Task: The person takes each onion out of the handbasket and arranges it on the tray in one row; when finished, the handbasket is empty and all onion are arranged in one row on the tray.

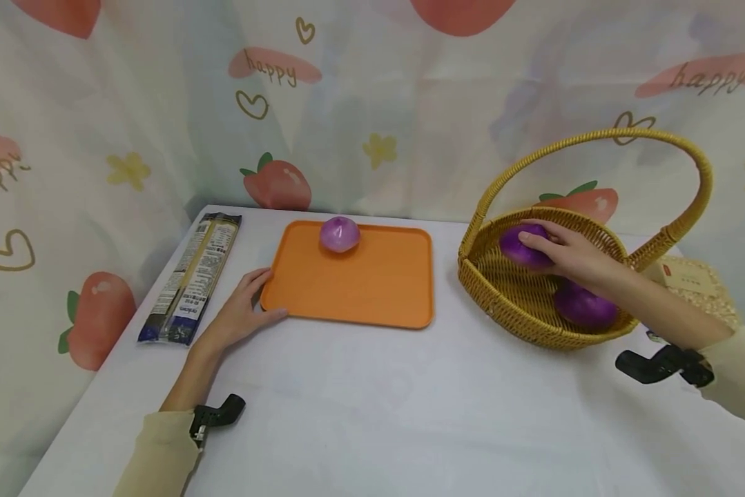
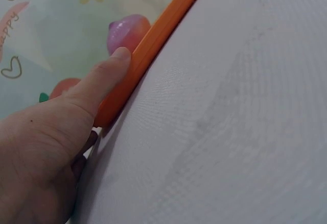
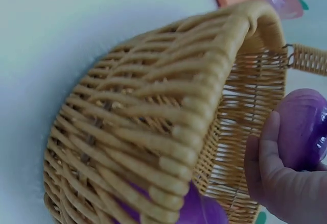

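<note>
In my right hand (image 1: pixel 565 252) is a glossy purple onion (image 1: pixel 526 245), gripped between thumb and fingers over the wicker basket (image 1: pixel 502 310). Another purple onion (image 1: pixel 585 304) lies in the basket, partly covered by my forearm in the head view; the right wrist view catches its purple side (image 3: pixel 202 208) past the woven rim. My left hand (image 1: pixel 242 314) holds the near left corner of an orange tray (image 1: pixel 360 290), thumb on the front rim, other fingers along the left side. A lighter purple onion (image 1: pixel 340 235) sits near the tray's back edge.
Left of the tray lies a long flat printed packet (image 1: pixel 192 276). Behind the basket, at right, is a woven straw item with a label (image 1: pixel 689 276), partly hidden by my arm. The basket's tall handle (image 1: pixel 596 137) arches above it. A patterned curtain (image 1: pixel 360 103) hangs behind the table.
</note>
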Demonstrator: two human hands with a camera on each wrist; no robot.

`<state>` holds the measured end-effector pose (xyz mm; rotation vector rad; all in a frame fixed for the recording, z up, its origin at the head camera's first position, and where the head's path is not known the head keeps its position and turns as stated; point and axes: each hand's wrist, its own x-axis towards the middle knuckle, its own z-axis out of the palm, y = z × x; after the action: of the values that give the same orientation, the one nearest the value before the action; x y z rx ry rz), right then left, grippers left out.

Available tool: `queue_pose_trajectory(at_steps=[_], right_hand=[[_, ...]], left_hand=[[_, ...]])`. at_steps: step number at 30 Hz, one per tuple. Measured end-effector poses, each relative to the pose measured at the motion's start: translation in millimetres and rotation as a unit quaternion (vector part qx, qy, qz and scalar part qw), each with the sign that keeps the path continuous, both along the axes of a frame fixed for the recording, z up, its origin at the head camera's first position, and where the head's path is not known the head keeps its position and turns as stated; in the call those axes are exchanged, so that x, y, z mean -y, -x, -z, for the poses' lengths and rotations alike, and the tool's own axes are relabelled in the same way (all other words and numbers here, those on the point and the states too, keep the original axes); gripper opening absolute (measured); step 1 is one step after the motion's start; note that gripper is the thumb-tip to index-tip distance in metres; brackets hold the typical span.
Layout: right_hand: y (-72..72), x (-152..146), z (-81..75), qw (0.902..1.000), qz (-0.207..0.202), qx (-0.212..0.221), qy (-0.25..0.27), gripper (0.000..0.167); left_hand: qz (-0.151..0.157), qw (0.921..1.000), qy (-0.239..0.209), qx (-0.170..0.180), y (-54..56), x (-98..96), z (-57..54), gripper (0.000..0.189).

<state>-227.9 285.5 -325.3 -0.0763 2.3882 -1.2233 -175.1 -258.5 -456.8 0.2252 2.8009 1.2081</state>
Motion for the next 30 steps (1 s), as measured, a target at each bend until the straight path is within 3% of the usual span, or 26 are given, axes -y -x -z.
queue_pose_trajectory(at_steps=[14,24,30], right_hand=[[-21.0,9.4,-7.9,0.9988,0.013,-0.043,-0.017,0.069],[-32.6,15.1,-9.6,0.9981,0.033,-0.051,0.012,0.069],[-39.6,19.7,-13.4,0.9961,0.038,-0.069,-0.039,0.072]], left_hand=[[0.004,0.9999,-0.005,0.008,1.8,0.1,0.8,0.095],[0.003,1.0000,-0.001,0.004,0.5,0.2,0.1,0.094],[0.005,1.0000,-0.005,0.000,0.7,1.2,-0.3,0.094]])
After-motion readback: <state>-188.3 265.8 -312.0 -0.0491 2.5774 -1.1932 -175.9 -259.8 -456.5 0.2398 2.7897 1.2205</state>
